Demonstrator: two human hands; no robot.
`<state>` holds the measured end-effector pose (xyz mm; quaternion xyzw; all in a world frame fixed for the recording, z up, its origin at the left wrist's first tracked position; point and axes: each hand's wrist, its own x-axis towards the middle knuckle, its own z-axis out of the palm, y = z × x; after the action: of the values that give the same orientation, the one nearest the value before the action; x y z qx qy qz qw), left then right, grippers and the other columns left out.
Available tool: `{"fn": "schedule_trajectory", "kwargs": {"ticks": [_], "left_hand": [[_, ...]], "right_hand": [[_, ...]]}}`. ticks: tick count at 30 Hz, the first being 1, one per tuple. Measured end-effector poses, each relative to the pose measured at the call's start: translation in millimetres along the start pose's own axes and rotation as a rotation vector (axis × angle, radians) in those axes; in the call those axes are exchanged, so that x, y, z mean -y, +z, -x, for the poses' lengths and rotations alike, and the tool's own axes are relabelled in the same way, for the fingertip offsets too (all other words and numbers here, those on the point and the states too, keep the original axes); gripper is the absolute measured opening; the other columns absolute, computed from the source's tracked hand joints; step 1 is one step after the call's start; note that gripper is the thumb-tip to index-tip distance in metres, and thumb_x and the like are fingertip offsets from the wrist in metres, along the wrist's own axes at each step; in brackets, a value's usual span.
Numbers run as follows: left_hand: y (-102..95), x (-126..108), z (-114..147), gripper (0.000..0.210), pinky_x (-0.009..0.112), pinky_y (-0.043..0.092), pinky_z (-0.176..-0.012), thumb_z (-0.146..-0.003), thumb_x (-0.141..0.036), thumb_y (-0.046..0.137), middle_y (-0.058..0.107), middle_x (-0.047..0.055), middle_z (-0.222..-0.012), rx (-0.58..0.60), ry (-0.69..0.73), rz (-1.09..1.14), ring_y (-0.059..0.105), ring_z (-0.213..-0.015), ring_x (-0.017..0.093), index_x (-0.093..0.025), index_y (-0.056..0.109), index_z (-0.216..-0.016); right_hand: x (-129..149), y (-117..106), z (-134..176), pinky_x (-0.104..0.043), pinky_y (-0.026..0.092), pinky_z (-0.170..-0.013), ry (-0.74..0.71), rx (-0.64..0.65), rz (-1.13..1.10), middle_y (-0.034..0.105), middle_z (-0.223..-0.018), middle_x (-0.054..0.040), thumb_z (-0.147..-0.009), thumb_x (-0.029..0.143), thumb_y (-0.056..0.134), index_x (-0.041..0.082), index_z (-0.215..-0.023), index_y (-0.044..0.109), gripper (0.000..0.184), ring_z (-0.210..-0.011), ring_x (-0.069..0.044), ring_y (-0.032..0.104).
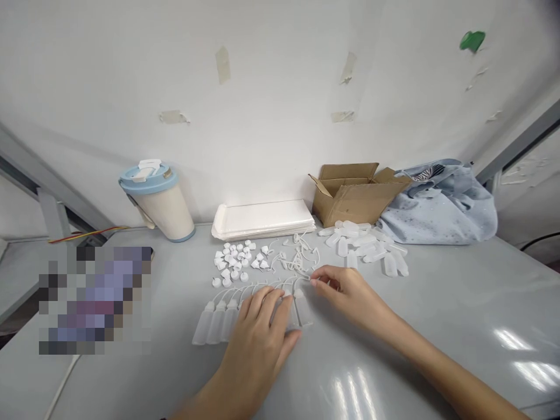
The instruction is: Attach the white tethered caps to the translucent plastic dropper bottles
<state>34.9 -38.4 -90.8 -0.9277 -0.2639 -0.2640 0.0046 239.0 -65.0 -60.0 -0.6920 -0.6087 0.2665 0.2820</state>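
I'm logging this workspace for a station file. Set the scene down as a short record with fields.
Surface: grey table
Left hand: laid across a row of small bottles, hiding some
Right hand: thumb and finger at the end of the rightmost bottle's curved tube
Beyond the row: small white caps; loose curved tubes
Beyond right hand: loose translucent bottles
Back, left to right: lidded cup; white flat stack; open cardboard box; blue cloth bundle
Far left: pixelated item, unidentifiable

The slim-fingered left hand [258, 332] and right hand [343, 290] are bare, as is the slender right forearm [420, 351].
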Motion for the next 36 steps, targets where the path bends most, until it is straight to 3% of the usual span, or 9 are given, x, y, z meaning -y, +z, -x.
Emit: {"fn": "schedule_trajectory", "kwargs": {"ticks": [4,13,19,29,36], "left_hand": [[-1.0,0.5,2.3,0.029,0.05,0.05,-0.085,-0.095,-0.03,0.042,0.06,0.015,-0.109,-0.012,-0.008,0.032,0.055,-0.105,0.031,-0.012,0.051,-0.116],[-3.7,0.0,2.2,0.028,0.049,0.049,-0.085,-0.094,-0.029,0.044,0.059,0.014,-0.11,-0.037,-0.021,0.046,0.054,-0.106,0.031,-0.013,0.051,-0.117],[-7.0,-0.9,0.2,0.028,0.05,0.05,-0.085,-0.093,-0.027,0.048,0.06,0.016,-0.109,-0.025,-0.01,0.048,0.054,-0.106,0.032,-0.01,0.05,-0.116],[-7.5,-0.9,0.4,0.029,0.05,0.05,-0.083,-0.092,-0.027,0.048,0.06,0.016,-0.109,-0.034,-0.007,0.056,0.055,-0.105,0.032,-0.011,0.05,-0.116],[-7.8,-1.4,1.0,0.028,0.048,0.049,-0.087,-0.093,-0.028,0.047,0.061,0.014,-0.11,-0.02,-0.033,0.057,0.055,-0.107,0.029,-0.012,0.051,-0.116]], "right_hand": [[-12.3,-2.7,-7.8,-0.028,0.043,-0.061,-0.142,-0.109,0.117,0.068,-0.083,-0.0062,-0.086,0.016,0.049,0.016,-0.091,0.068,0.02,-0.067,-0.017,0.059],[-16.3,8.3,-14.0,-0.028,0.048,-0.063,-0.235,-0.093,0.12,0.063,-0.086,-0.0073,-0.089,0.013,0.048,0.015,-0.095,0.069,0.021,-0.066,-0.015,0.059],[-19.3,12.3,-12.8,-0.034,0.052,-0.08,-0.427,-0.048,0.179,0.063,-0.104,-0.0103,-0.089,0.005,0.042,0.016,-0.103,0.067,0.031,-0.092,-0.02,0.061],[-23.2,13.5,-15.2,-0.041,0.054,-0.082,-0.409,-0.067,0.263,0.066,-0.106,-0.011,-0.086,0.0,0.036,0.014,-0.103,0.068,0.038,-0.096,-0.023,0.06],[-22.4,8.9,-15.8,-0.041,0.052,-0.084,-0.375,-0.13,0.184,0.066,-0.105,-0.0118,-0.085,0.002,0.036,0.014,-0.1,0.069,0.038,-0.097,-0.024,0.06]]}}
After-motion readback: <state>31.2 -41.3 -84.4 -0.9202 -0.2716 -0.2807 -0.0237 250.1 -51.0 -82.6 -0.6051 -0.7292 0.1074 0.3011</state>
